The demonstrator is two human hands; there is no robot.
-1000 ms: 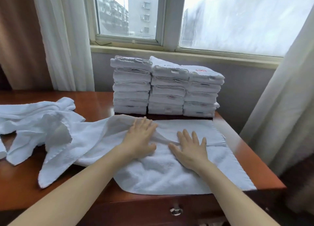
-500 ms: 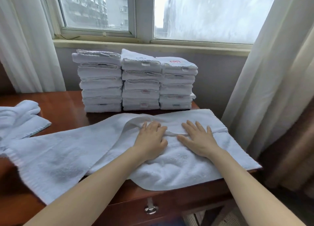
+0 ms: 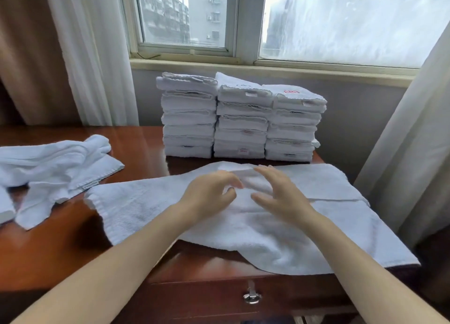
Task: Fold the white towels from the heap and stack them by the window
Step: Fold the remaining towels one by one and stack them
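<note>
From the head view we see our left hand pinching a raised fold of the white towel spread on the table; our right hand arches beside it, fingers spread; folded stacks stand below the window; the heap lies left.

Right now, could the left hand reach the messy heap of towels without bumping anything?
Probably yes. The left hand is over the spread towel, and the heap lies to its left on the same table, with only flat towel and bare wood between. Nothing stands in the way.
</note>
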